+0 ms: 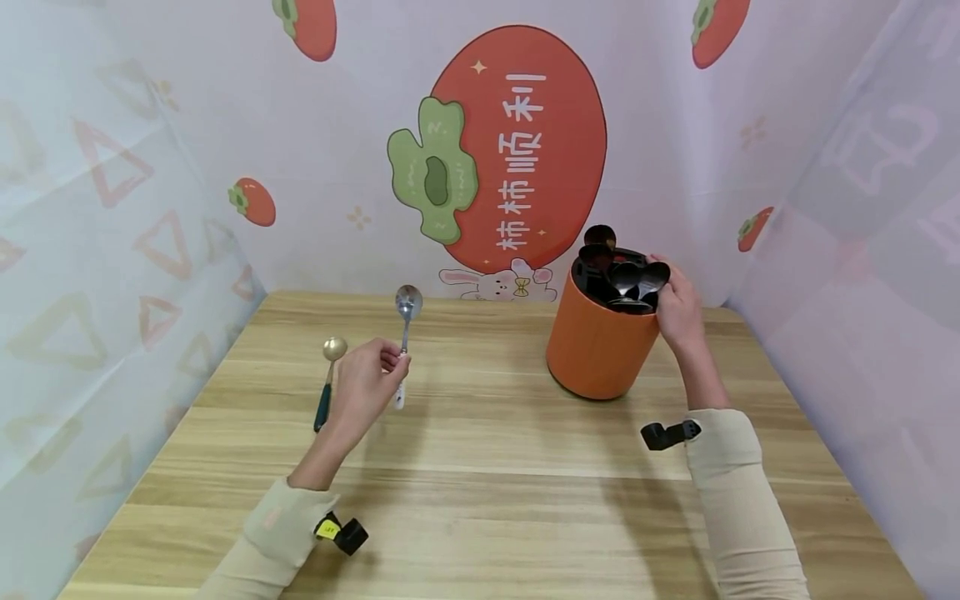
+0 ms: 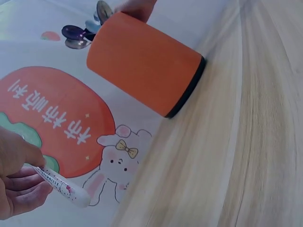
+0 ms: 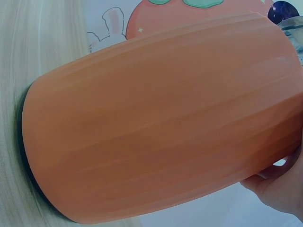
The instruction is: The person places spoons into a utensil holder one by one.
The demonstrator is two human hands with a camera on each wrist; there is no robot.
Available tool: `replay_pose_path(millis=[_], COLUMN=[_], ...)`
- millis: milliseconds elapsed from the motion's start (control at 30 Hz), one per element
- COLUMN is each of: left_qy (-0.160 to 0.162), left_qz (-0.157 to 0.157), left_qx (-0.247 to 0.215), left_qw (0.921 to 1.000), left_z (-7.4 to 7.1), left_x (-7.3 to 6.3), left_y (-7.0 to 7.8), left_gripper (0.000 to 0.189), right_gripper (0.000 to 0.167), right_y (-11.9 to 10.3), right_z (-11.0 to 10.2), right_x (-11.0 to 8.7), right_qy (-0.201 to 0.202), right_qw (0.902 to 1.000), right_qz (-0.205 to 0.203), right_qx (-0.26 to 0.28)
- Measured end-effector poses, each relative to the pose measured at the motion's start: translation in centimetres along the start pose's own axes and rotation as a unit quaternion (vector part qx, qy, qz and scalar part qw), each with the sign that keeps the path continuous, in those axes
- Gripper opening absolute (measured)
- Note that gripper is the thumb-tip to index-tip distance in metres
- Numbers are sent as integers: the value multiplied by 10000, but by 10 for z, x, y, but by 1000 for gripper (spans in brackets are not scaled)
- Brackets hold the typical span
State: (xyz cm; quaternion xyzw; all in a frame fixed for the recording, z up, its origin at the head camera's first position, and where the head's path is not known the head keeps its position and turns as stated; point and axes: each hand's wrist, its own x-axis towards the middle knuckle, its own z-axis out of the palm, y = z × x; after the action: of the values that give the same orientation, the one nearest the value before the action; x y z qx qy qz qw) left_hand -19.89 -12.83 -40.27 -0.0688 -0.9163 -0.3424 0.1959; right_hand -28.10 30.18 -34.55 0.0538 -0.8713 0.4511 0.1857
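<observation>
My left hand [image 1: 369, 379] pinches a spoon [image 1: 408, 303] by its white patterned handle [image 2: 66, 189], bowl end up, above the table. Just left of that hand, a second spoon [image 1: 323, 408] with a gold bowl and dark green handle lies on the table. At the right stands an orange utensil holder [image 1: 600, 342] with several dark, shiny spoons [image 1: 625, 279] poking out of its black top. My right hand [image 1: 681, 307] grips the holder by its upper right side, close to the rim. Some of its fingers are hidden behind the holder.
The wood-grain table [image 1: 480, 500] meets a printed backdrop [image 1: 337, 150] at its far edge. Fabric side walls [image 1: 885, 275] close in on the left and right. A small black camera [image 1: 663, 435] sits on the right sleeve, another [image 1: 348, 536] on the left.
</observation>
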Motion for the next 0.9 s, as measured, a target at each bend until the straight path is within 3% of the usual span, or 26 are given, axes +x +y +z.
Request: replay_pose_path(millis=[267, 900], left_qy=[166, 327], left_qz=[358, 709], left_qx=[-370, -1017], left_qw=[9985, 9917], left_z=[9, 26], left_x=[6, 13], left_y=[22, 65], left_gripper=[13, 13], right_gripper=[49, 50], right_y=[2, 1], right_z=[-1, -2], right_x=[-2, 0], right_qy=[-10, 15], right_qw=[10000, 10000], right_qz=[24, 9], right_qx=[-31, -24])
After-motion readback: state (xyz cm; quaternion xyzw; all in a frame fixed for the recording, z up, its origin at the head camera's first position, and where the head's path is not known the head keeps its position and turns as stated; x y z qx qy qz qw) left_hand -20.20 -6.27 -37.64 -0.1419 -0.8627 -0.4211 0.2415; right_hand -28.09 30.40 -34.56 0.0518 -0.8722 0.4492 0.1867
